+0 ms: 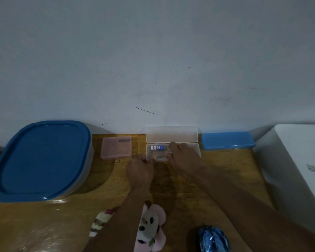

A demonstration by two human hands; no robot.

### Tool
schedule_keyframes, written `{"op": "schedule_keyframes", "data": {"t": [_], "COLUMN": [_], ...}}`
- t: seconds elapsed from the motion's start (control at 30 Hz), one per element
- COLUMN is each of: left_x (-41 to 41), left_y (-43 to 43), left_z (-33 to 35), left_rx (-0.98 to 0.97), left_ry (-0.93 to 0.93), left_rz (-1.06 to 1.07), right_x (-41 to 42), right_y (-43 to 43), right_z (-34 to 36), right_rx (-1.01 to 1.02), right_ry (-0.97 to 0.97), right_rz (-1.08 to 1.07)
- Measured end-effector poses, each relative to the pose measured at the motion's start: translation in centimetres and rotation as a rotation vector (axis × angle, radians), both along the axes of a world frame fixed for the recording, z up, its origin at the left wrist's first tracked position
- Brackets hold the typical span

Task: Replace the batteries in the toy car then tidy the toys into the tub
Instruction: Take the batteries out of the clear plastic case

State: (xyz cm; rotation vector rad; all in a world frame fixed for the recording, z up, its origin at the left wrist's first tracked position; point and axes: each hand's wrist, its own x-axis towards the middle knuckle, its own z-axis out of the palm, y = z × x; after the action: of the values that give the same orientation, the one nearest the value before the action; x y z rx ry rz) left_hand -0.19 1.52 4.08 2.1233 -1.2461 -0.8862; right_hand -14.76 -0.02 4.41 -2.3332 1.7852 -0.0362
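I have both hands at the clear case (171,137), which lies open at twelve o'clock against the wall, its lid tipped back. My left hand (139,169) rests at the case's near left corner, fingers curled, seemingly steadying the rim; whether it pinches anything I cannot tell. My right hand (185,157) reaches into the tray with fingers spread and bent down, covering its right half, so I cannot tell whether it has a battery under it. One blue-and-white battery (157,148) lies loose in the tray, just left of that hand.

The toy car (213,240), blue and shiny, sits at five o'clock near the table's edge, well apart from both hands. The tub (40,160) stands at nine o'clock with its blue lid shut. Two plush toys (149,228) lie at six o'clock under my left forearm.

I judge the task is early: batteries are only now being fetched, the car appears untouched, and nothing is tidied. Swapping cells, opening the tub and loading toys all remain.
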Motion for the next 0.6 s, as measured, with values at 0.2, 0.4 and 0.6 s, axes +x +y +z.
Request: {"op": "schedule_keyframes", "data": {"t": [0.2, 0.4, 0.6], "left_x": [0.0, 0.0, 0.2], "left_y": [0.0, 0.0, 0.0], "left_z": [0.2, 0.0, 0.2], "left_rx": [-0.013, -0.036, -0.014], "left_ry": [-0.026, 0.036, 0.050], "left_rz": [-0.016, 0.017, 0.007], "right_x": [0.4, -0.1, 0.2], "right_y": [0.1, -0.3, -1.3], "right_z": [-2.2, -2.3, -1.4], "right_rx": [0.040, 0.093, 0.112], "right_ry": [-0.019, -0.030, -0.196], "right_rz": [-0.052, -0.036, -0.099]}}
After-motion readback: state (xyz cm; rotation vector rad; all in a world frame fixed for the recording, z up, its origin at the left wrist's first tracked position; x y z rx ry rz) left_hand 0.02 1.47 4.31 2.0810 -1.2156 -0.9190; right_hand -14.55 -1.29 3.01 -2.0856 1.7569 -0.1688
